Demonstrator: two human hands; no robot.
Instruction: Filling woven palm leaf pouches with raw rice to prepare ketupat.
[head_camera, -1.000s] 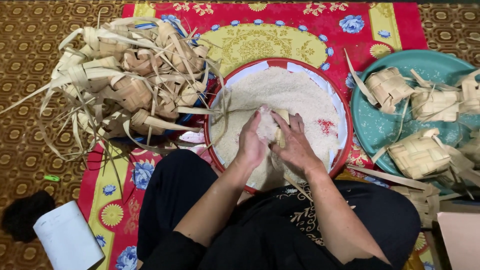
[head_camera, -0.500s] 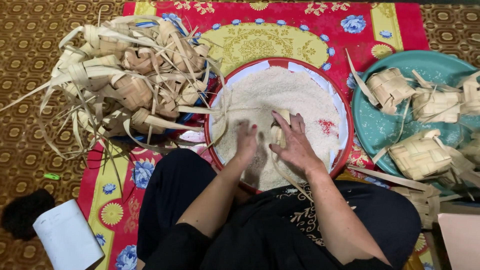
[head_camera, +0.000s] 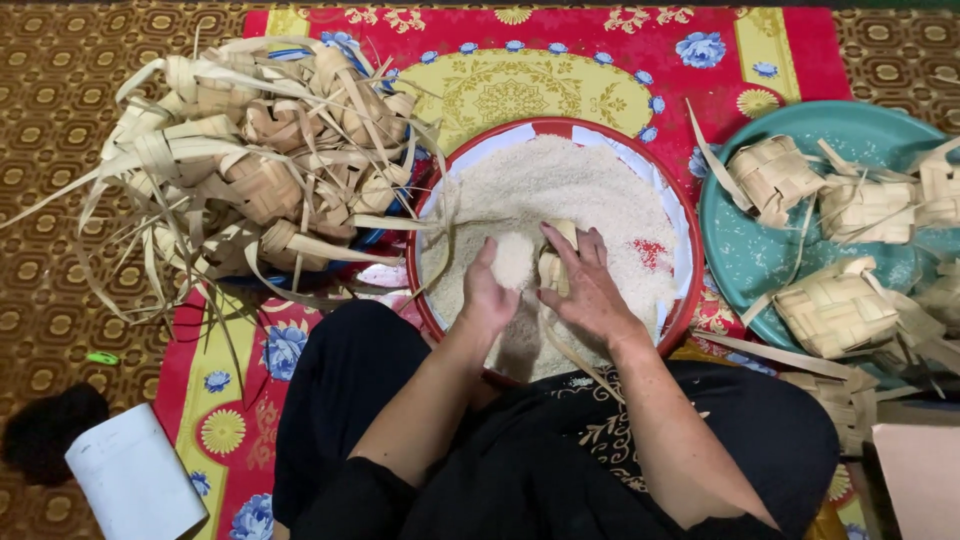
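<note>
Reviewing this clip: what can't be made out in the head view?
- Woven pouch: mostly hidden under the right hand, so its opening and fill level cannot be told.
- Left hand: its palm is covered by scooped rice.
- Teal tray: cut off by the right edge.
- Heap of empty casings: too tangled to count.

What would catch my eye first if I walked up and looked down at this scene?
Most likely the round red-rimmed tray heaped with pale rice in the middle, where the left hand cups a scoop of grains beside the right hand, which holds a small woven leaf pouch. To the left lies a tangled pile of empty woven pouches with long loose strips. To the right a teal tray holds several more pouches.
</note>
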